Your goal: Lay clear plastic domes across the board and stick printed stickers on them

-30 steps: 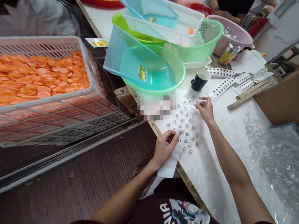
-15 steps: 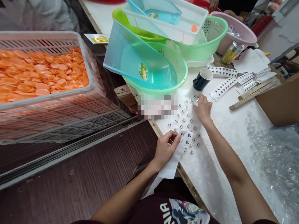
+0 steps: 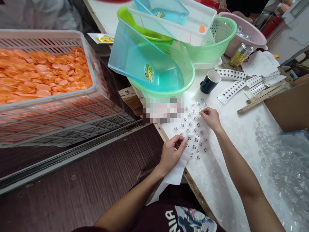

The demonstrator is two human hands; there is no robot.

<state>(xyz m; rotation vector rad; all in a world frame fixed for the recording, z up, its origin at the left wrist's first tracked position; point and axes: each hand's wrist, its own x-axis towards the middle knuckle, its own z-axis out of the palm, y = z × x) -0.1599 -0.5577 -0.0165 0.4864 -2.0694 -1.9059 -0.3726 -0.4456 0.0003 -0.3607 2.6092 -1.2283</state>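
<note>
My left hand (image 3: 172, 153) pinches a white sticker strip (image 3: 193, 141) printed with small black-and-white figures. The bare backing of the strip hangs down over the table edge. Past the strip, several clear round discs (image 3: 190, 124) lie on the white table, each bearing a small figure like those on the strip. My right hand (image 3: 210, 117) is over the right side of this group, thumb and fingertips pinched together at one figure. Whether a sticker or a disc is between those fingertips is too small to tell.
A dark mug (image 3: 210, 82) stands beyond my right hand. Green baskets (image 3: 190, 84) and blue trays (image 3: 120, 61) are stacked behind. More sticker strips (image 3: 233, 91) lie right, near a cardboard box (image 3: 287, 106) and loose clear discs (image 3: 277, 167). Left stands a crate (image 3: 79, 100) of orange discs.
My right hand has drawn slightly back toward me, its fingers closing into a pinch at a figure and uncovering discs near the mug. The left hand keeps its hold on the strip.
</note>
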